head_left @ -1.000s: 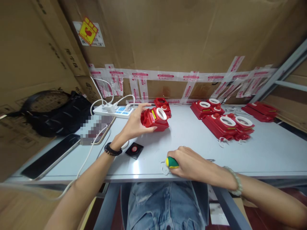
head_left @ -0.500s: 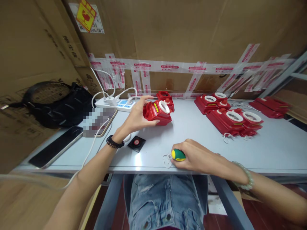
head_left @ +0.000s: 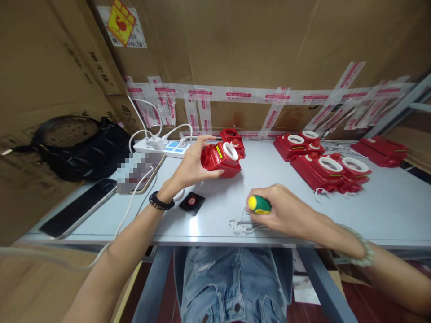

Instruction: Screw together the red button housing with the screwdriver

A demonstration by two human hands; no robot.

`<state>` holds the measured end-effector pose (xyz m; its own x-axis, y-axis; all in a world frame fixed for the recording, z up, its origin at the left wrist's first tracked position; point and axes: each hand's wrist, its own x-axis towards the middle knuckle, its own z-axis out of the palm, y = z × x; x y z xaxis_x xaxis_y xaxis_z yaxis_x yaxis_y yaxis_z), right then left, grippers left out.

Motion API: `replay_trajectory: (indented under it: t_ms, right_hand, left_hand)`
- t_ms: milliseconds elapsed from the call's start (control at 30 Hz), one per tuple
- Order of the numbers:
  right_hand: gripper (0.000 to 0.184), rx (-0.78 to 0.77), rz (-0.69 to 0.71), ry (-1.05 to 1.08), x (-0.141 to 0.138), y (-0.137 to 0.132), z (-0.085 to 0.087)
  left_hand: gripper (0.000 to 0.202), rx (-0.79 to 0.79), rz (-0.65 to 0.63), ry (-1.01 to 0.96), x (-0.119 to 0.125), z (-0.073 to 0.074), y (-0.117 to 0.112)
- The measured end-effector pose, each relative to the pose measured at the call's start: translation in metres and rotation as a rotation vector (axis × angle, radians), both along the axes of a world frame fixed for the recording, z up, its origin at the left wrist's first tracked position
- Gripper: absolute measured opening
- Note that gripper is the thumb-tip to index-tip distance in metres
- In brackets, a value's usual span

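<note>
My left hand (head_left: 191,165) grips a red plastic unit with a white ring (head_left: 222,159), holding it just above the grey table (head_left: 269,193). My right hand (head_left: 286,210) is closed round a screwdriver with a green and yellow handle (head_left: 258,204), lifted a little off the table near its front edge. Thin wire pieces (head_left: 243,223) lie on the table under the right hand. A small black square part with a red centre (head_left: 190,202) lies beside my left wrist.
More red units (head_left: 323,167) are grouped at the right, with another red unit (head_left: 232,136) behind the held one. A white power strip (head_left: 161,146), two phones (head_left: 81,207) and a black bag (head_left: 84,154) sit at the left. Cardboard walls close in the back and left.
My right hand has lifted the screwdriver off the table and moved it slightly right and away from the front edge. The left hand with the red unit has hardly moved.
</note>
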<state>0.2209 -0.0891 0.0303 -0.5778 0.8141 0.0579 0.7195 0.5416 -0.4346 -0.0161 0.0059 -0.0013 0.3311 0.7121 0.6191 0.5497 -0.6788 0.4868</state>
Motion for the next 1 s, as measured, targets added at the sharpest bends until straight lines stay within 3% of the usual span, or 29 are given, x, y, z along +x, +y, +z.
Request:
replay_trajectory:
  t_ms: [133,267,500,667,767,1000]
  right_hand:
    - [0.005,0.085,-0.095,0.154,0.018,0.005,0.021]
    - [0.015,0.237,-0.204,0.356,0.034,0.009,0.041]
    - [0.014,0.475,-0.34,0.607,0.043,0.015,0.075]
    - [0.017,0.52,-0.473,0.674,0.05,0.037,0.085]
    - [0.014,0.44,-0.499,0.745,0.051,0.05,0.079]
    - [0.026,-0.126,-0.39,0.847,0.031,0.074,0.046]
  left_hand:
    - [0.077,-0.005,0.0,0.002,0.0,-0.001,0.0]
    - [0.078,-0.019,0.005,-0.001,0.0,-0.001,0.0]
    - [0.078,-0.04,-0.009,0.0,0.0,0.0,-0.001]
    - [0.075,-0.019,-0.006,0.007,0.003,0.001,-0.002]
    - [0.072,0.016,-0.014,-0.014,0.006,0.001,-0.004]
    - [0.065,0.097,0.042,-0.029,0.014,0.002,-0.008]
